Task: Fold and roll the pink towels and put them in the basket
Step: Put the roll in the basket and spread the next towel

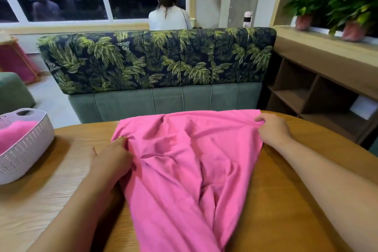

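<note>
One pink towel (184,170) lies spread and creased across the wooden bench (51,194), its near end running off the bottom of the view. Two hands work it, one at each far corner. The left grip (110,159) is closed tight, fingers bunching the cloth. The right grip (274,129) pinches its corner between thumb and fingers. One pale basket (30,147) sits on the bench's left side holding more pink cloth (14,133); I can't count the pieces. One leaf-print sofa (159,59) stands behind.
</note>
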A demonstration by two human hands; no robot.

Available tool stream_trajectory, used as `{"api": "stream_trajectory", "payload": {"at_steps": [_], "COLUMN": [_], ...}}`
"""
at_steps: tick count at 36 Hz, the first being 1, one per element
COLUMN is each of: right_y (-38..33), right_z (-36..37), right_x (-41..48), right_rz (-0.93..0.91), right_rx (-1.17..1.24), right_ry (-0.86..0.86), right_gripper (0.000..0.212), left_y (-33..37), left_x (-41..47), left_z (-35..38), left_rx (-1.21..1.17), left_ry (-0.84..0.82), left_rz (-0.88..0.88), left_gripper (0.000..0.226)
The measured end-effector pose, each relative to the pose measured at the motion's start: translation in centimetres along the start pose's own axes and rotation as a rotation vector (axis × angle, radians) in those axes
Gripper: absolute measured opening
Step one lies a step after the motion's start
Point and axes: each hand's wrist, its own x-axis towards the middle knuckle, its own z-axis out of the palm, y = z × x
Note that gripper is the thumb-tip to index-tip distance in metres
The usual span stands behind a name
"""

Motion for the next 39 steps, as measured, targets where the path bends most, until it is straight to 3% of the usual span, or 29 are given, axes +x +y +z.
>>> {"api": "stream_trajectory", "payload": {"at_steps": [5,7,10,14,18,20,24,29,34,39], "right_y": [-3.6,-5.7,-8.7,-10.6,-8.9,-7.2,-3.9,-1.1,-1.7,-5.9], "right_z": [1.4,2.6,5.0,8.1,8.6,7.8,5.1,2.6,2.8,4.0], "right_x": [-1.7,-2.1,-3.0,-5.1,-5.3,-4.5,-2.4,-1.0,-1.0,-1.7], "right_rz": [-0.059,-0.118,-0.174,-0.166,-0.25,-0.301,-0.304,-0.348,-0.363,-0.394], "right_rx": [-0.175,-0.182,-0.189,-0.296,-0.414,-0.455,-0.51,-0.524,-0.539,-0.387], "right_ry": [0.024,0.021,-0.115,-0.323,-0.358,-0.362,-0.363,-0.376,-0.369,-0.323], "right_gripper": [0.062,0.058,0.055,0.07,0.076,0.077,0.081,0.107,0.063,0.054], "left_y": [1.4,2.1,2.5,2.2,2.0,2.0,2.0,1.7,0.5,-1.2], "left_x": [-0.5,-0.4,-0.5,-0.7,-0.7,-0.8,-0.6,-0.2,0.8,1.6], "left_z": [0.5,1.3,2.8,4.2,4.3,4.3,4.2,4.4,3.6,2.1], "left_rx": [-0.185,-0.277,-0.266,-0.145,-0.095,-0.068,-0.06,-0.041,-0.14,-0.106], "left_ry": [0.203,0.234,0.177,0.088,0.077,0.07,0.062,0.098,0.281,0.297], "left_rz": [0.091,0.204,0.306,0.338,0.315,0.302,0.265,0.267,0.173,-0.133], "left_gripper": [0.033,0.042,0.052,0.075,0.091,0.085,0.051,0.048,0.047,0.061]}}
